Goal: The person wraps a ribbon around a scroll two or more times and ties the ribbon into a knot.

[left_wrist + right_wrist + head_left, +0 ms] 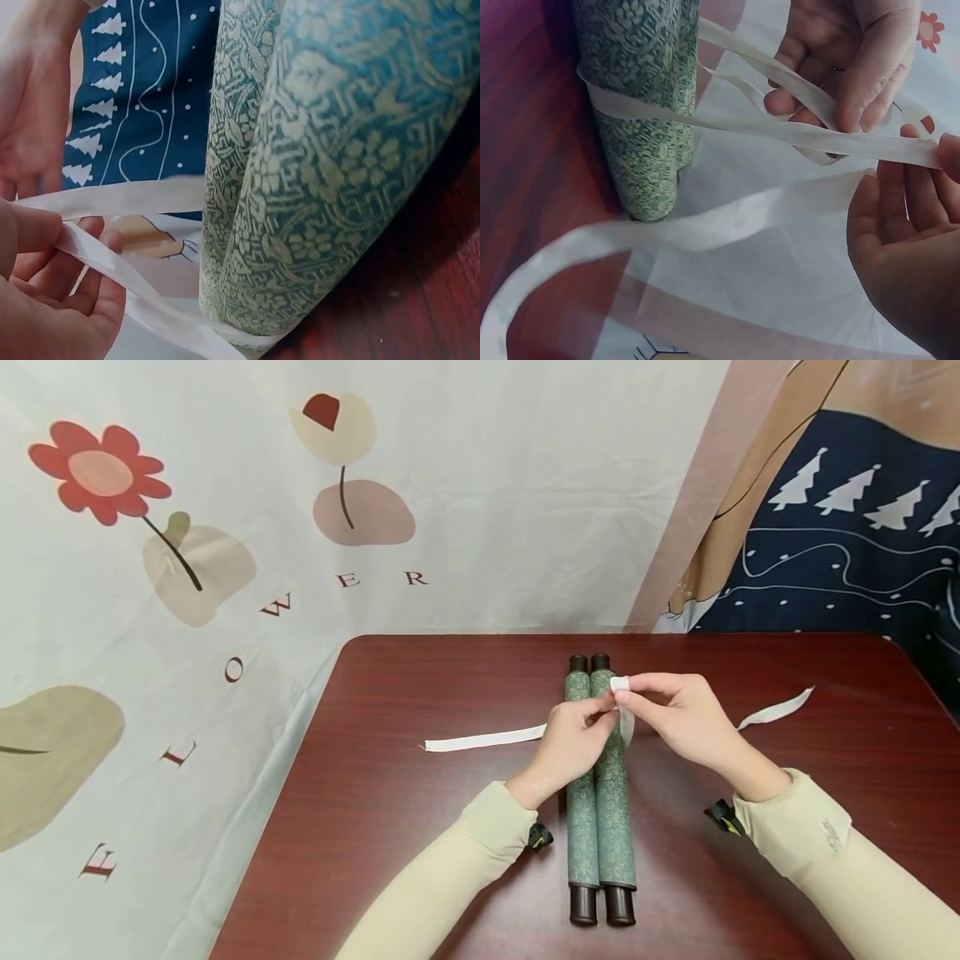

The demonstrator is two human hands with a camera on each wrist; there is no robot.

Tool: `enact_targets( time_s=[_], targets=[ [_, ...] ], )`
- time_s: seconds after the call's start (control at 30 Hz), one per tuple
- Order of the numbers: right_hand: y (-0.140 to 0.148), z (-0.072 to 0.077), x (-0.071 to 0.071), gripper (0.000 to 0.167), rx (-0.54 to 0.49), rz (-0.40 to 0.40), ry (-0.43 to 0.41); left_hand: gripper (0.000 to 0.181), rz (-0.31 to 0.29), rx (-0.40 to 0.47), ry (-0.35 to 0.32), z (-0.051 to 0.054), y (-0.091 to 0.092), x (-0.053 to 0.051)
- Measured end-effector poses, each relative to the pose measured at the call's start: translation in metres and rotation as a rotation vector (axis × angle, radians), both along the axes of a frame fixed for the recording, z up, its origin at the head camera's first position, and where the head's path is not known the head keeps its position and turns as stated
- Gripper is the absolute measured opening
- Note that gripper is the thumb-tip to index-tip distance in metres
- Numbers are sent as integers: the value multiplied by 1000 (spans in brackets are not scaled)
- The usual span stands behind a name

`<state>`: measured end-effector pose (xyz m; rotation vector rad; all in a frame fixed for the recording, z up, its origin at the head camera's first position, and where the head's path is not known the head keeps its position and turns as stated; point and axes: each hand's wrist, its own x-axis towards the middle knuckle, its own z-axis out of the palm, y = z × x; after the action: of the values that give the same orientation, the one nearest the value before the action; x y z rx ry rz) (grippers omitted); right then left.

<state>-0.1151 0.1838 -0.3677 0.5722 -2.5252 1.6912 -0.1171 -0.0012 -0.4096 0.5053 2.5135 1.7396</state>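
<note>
A scroll (617, 810), rolled into two green patterned rolls with dark end knobs, lies lengthwise on the table. A white ribbon (637, 109) passes around the rolls. Over their upper half, my left hand (566, 739) pinches the ribbon between thumb and fingers. Just to its right, my right hand (686, 718) pinches another stretch of ribbon, its fingertips close to the left ones. In the left wrist view, two strands of ribbon (112, 199) run from the rolls to the fingers. One loose ribbon tail (483, 740) lies to the left, another (776, 710) to the right.
The dark red wooden table (360, 827) has a rounded far edge behind the scroll. A white cloth (487, 527) printed with flowers and letters hangs behind and to the left. At the right hangs navy fabric (840, 560) with white trees.
</note>
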Motion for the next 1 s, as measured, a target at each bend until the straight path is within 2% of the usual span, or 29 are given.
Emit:
enact_targets(
  time_s=[0.17, 0.37, 0.53, 0.67, 0.9, 1.0],
  targets=[
    [-4, 2, -7, 19, 38, 45, 31, 21, -33, -40, 6, 1, 2, 1],
    [-8, 5, -13, 19, 83, 71, 31, 16, -83, -15, -12, 2, 3, 3],
    [-13, 4, -20, 18, 108, 99, 14, 16, -84, -18, -18, 1, 4, 3],
    [-15, 3, -26, 20, 111, 142, -30, 16, -88, -18, -29, 0, 3, 4],
    [-12, -5, -42, 32, 31, 312, -139, 14, -140, 54, -45, -3, 3, 6],
    [-7, -10, -46, 32, 31, 332, -161, 15, -146, 78, -49, -4, 3, 7]
  ],
)
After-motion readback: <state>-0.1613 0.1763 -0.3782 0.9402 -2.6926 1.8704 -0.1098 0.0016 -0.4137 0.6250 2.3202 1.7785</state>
